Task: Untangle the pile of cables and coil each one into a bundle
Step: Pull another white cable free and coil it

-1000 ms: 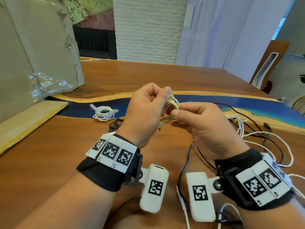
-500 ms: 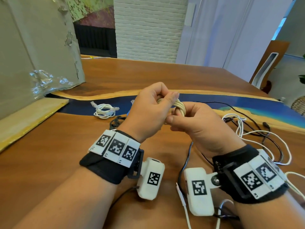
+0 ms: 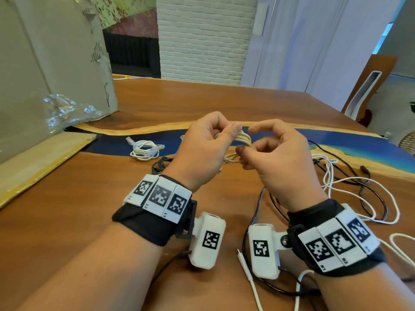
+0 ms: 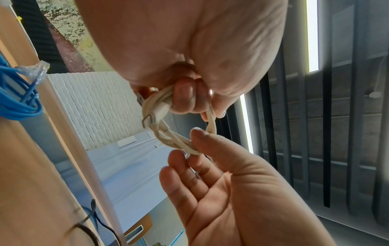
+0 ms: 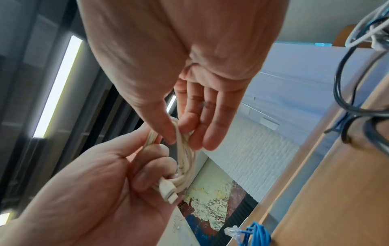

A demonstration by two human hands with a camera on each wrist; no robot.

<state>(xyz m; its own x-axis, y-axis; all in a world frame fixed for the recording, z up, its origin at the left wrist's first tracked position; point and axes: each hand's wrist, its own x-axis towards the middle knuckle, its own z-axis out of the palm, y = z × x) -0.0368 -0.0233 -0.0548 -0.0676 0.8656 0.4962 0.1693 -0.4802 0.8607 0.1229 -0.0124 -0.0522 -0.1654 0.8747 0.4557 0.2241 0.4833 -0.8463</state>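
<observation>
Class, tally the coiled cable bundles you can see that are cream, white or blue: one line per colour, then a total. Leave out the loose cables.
cream bundle: 1
white bundle: 1
blue bundle: 1
Total: 3

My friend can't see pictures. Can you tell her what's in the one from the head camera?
Two hands hold a small cream-coloured coiled cable above a brown wooden table: the left hand grips it and the right hand pinches it. A coiled white cable lies behind; loose black and white cables sprawl right.
</observation>
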